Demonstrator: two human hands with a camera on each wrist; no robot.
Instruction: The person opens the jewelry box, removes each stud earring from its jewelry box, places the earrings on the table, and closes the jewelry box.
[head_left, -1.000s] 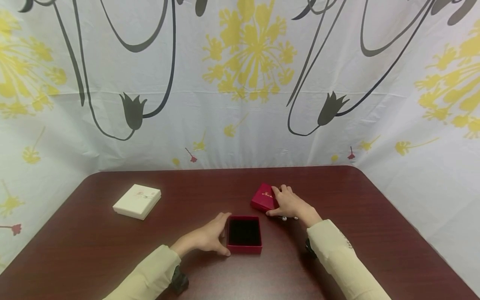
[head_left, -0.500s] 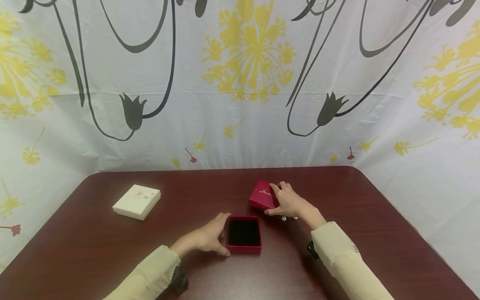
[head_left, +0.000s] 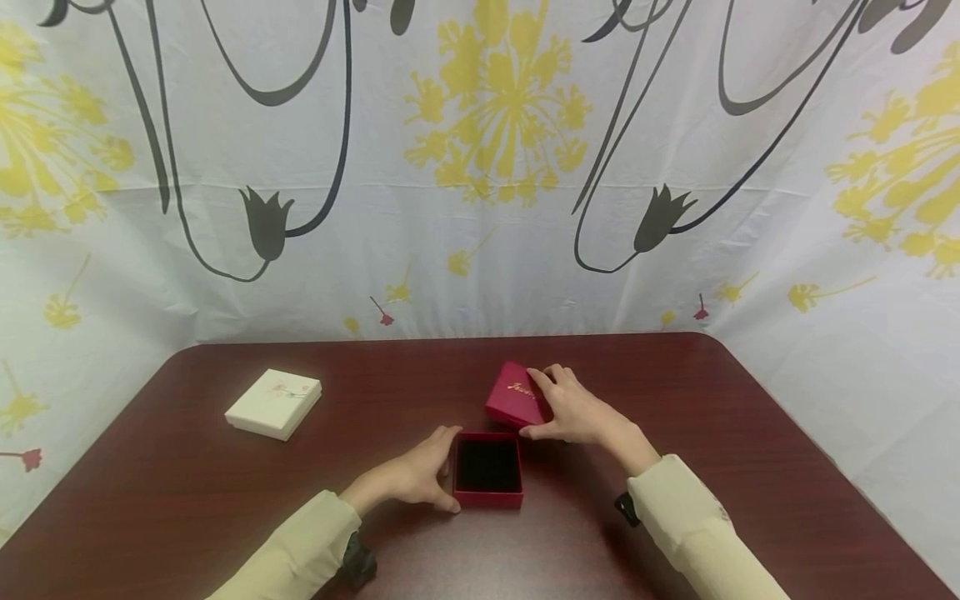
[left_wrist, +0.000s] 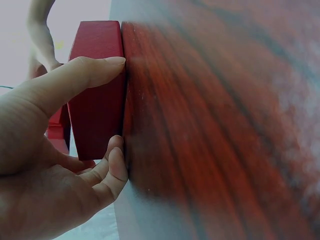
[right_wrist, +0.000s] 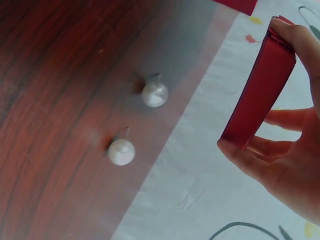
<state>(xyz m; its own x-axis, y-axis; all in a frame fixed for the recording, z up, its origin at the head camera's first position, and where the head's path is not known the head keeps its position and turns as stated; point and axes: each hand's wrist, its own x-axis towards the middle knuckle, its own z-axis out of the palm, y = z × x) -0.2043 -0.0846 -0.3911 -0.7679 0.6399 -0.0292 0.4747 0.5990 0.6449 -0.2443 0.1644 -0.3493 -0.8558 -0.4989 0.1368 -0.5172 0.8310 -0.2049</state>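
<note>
A small red jewelry box base [head_left: 487, 500] with a black lining sits on the table, its inside facing up. My left hand [head_left: 412, 475] grips it from the left; the left wrist view shows the thumb on one wall and curled fingers at the opposite side. Just beyond the base, my right hand [head_left: 581, 410] holds the red box lid [head_left: 513, 398], tilted, gold lettering facing up. In the right wrist view the lid is pinched by its edges, above the table. Two pearl stud earrings [right_wrist: 155, 94] lie there on the wood; the right hand largely hides them from the head view.
A closed cream box [head_left: 276, 402] with a printed design lies at the left of the dark wooden table [head_left: 375, 375]. Behind the table's far edge hangs a white curtain [head_left: 315, 283] with flower prints.
My right hand has lifted the lid and carried it left and a little nearer, toward the box base. The left hand and the base have stayed in place.
</note>
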